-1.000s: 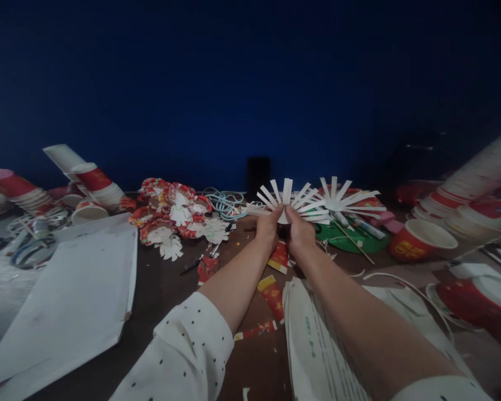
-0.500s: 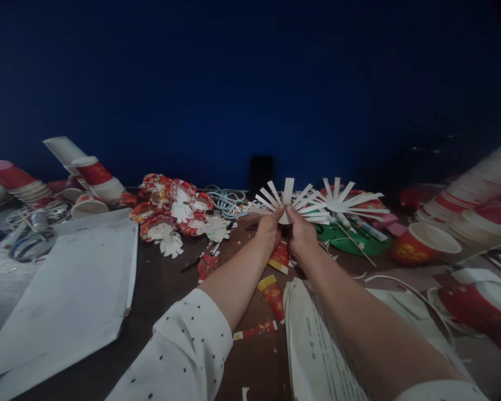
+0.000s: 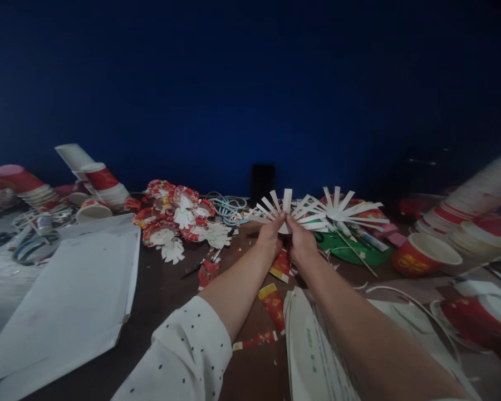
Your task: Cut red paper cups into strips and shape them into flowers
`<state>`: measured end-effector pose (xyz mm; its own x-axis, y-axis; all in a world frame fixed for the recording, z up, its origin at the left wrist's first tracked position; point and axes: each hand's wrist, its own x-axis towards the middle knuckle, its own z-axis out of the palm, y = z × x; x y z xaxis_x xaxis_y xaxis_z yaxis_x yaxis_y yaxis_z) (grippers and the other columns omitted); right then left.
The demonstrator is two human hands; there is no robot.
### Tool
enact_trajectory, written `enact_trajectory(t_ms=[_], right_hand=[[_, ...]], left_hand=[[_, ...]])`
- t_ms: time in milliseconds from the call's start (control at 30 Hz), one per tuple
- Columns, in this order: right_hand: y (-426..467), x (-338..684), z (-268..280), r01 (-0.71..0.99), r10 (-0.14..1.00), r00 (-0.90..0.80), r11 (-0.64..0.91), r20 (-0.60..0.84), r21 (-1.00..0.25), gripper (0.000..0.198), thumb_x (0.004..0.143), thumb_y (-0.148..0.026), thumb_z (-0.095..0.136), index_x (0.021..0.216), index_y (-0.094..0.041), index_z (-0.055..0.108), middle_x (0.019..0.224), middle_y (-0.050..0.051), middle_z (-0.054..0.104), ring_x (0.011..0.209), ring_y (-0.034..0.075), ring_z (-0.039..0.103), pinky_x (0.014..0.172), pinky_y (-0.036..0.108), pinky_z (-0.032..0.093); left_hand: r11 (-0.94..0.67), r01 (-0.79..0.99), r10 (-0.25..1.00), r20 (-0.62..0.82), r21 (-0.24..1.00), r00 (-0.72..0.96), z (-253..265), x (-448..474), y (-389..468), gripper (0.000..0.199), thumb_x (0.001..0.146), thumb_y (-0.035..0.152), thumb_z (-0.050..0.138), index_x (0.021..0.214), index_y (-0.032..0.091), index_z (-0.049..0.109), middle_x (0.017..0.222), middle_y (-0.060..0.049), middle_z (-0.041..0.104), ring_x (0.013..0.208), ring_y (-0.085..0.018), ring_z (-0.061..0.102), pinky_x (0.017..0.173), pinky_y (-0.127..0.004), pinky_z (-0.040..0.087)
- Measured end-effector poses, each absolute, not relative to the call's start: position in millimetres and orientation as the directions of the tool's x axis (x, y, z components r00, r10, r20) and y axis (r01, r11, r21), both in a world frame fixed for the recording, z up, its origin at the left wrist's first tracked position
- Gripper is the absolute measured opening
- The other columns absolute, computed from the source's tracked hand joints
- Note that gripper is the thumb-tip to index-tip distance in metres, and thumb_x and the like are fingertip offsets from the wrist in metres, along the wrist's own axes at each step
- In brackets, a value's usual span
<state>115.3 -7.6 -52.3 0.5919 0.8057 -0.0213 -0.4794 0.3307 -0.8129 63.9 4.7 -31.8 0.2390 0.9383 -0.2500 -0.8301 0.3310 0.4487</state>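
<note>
Between my two hands is a paper cup cut into strips [image 3: 288,200], its white strips splayed out like a fan. My left hand [image 3: 270,236] pinches its near edge from the left, and my right hand [image 3: 301,239] pinches it from the right, with the thumbs close together. Just right of it stands a second cup cut into strips [image 3: 338,209], white strips spread outward, over a green sheet [image 3: 350,248]. Red and yellow paper scraps [image 3: 272,303] lie on the brown table [image 3: 250,373] below my wrists.
Left of my hands sits a pile of red and white paper crafts [image 3: 179,217], beside coiled pale-blue cord [image 3: 227,207]. A large white board [image 3: 75,289] covers the left side. A red paper cup [image 3: 426,253] and stacked cups [image 3: 463,209] stand right; a folded paper bag [image 3: 313,345] lies nearer.
The whole scene sits slightly lower in view, as the camera has tilted a little. Both hands keep the same hold on the strip-cut cup.
</note>
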Motion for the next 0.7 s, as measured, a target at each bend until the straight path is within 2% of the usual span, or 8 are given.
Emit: enact_trajectory(t_ms=[100, 200, 300, 433, 700], right_hand=[[-8, 112, -47, -0.583, 0.794, 0.59, 0.292, -0.147, -0.758, 0.025, 0.063, -0.022, 0.084, 0.086, -0.016, 0.074, 0.089, 0.003, 0.079, 0.092, 0.021, 0.074, 0.086, 0.031, 0.061], [-9, 110, -40, -0.631, 0.801, 0.57, 0.283, -0.184, -0.722, 0.025, 0.065, -0.019, 0.082, 0.088, -0.015, 0.074, 0.09, 0.003, 0.079, 0.091, 0.019, 0.074, 0.089, 0.03, 0.06], [-12, 109, -33, -0.643, 0.785, 0.581, 0.281, -0.216, -0.712, 0.021, 0.068, -0.017, 0.08, 0.088, -0.015, 0.073, 0.089, 0.003, 0.079, 0.089, 0.019, 0.074, 0.088, 0.03, 0.061], [-16, 107, -26, -0.656, 0.771, 0.592, 0.29, -0.235, -0.697, 0.017, 0.071, -0.014, 0.078, 0.087, -0.014, 0.074, 0.091, 0.003, 0.079, 0.088, 0.017, 0.074, 0.086, 0.028, 0.061], [-16, 108, -25, -0.668, 0.772, 0.582, 0.274, -0.257, -0.692, 0.011, 0.073, -0.012, 0.074, 0.083, -0.015, 0.073, 0.083, 0.001, 0.078, 0.082, 0.015, 0.074, 0.081, 0.025, 0.061]], left_hand=[[0.33, -0.835, 0.94, -0.239, 0.441, 0.245, -31, 65, 4, 0.013, 0.073, 0.003, 0.072, 0.082, 0.012, 0.07, 0.077, -0.003, 0.072, 0.084, -0.016, 0.071, 0.1, -0.033, 0.05], [0.344, -0.829, 0.935, -0.238, 0.441, 0.261, -27, 64, 3, 0.011, 0.076, 0.001, 0.068, 0.08, 0.011, 0.07, 0.073, -0.002, 0.07, 0.079, -0.014, 0.07, 0.102, -0.032, 0.048], [0.346, -0.823, 0.934, -0.249, 0.45, 0.256, -24, 63, 2, 0.014, 0.074, 0.001, 0.07, 0.083, 0.011, 0.071, 0.076, -0.003, 0.072, 0.092, -0.018, 0.072, 0.105, -0.035, 0.047], [0.359, -0.814, 0.93, -0.255, 0.456, 0.267, -22, 62, 1, 0.023, 0.074, 0.003, 0.072, 0.095, 0.012, 0.073, 0.09, -0.008, 0.075, 0.108, -0.023, 0.069, 0.108, -0.039, 0.047], [0.403, -0.797, 0.909, -0.301, 0.449, 0.29, -19, 59, -1, 0.027, 0.077, 0.0, 0.067, 0.1, 0.013, 0.073, 0.091, -0.007, 0.077, 0.107, -0.023, 0.07, 0.108, -0.039, 0.048]])
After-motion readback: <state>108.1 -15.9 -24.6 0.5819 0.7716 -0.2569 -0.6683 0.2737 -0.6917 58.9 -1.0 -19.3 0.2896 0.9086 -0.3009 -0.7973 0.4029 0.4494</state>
